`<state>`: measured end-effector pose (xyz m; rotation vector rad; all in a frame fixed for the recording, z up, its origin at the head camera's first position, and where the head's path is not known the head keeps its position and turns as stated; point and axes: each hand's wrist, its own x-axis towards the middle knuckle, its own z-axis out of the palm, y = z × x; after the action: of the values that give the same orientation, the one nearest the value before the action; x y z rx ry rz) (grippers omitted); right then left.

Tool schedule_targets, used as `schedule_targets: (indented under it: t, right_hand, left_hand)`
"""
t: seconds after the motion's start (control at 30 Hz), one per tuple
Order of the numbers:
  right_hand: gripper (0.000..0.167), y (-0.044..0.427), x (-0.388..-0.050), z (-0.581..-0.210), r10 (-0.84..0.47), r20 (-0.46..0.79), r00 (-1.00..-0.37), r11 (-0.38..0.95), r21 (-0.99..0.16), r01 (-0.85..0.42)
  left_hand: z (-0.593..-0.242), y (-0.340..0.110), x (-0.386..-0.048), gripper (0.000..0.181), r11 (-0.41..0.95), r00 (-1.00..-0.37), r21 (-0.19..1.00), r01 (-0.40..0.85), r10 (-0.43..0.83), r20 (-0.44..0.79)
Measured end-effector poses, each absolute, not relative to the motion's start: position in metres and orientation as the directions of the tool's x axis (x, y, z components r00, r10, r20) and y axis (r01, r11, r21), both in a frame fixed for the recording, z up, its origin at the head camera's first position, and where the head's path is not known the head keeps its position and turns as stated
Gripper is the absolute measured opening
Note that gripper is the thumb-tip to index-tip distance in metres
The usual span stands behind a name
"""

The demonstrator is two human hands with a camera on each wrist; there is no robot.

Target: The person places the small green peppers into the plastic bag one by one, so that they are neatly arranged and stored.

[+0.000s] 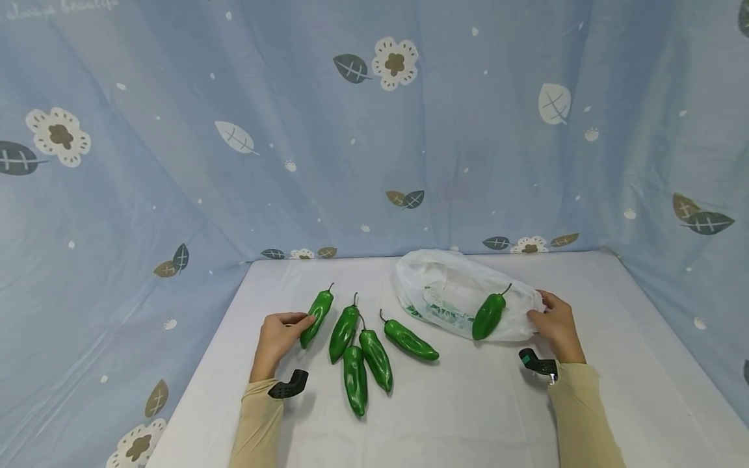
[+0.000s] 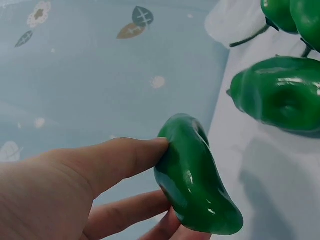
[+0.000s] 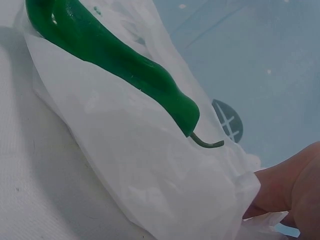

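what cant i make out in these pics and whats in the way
Some fingertips of the left hand: left wrist view, behind the held green chili pepper.
Fingertips of the right hand: right wrist view, covered by the plastic bag.
Green print on the bag: head view, too small to read.
White lettering, upper left: head view, blurred.
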<state>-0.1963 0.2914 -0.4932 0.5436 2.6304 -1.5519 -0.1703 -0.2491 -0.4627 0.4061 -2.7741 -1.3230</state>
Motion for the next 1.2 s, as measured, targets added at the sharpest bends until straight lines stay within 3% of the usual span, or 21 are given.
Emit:
schedule_targets:
  t: [1.2]
  right_hand:
    - [0.066, 0.294, -0.199, -0.496, 0.284, -0.224, -0.932, 0.428, -0.841, 0.332]
  left_hand:
    - [-0.435, -0.196, -0.172, 0.038, 0.520, -0.984, 0.845, -0.128, -0.176, -0.041]
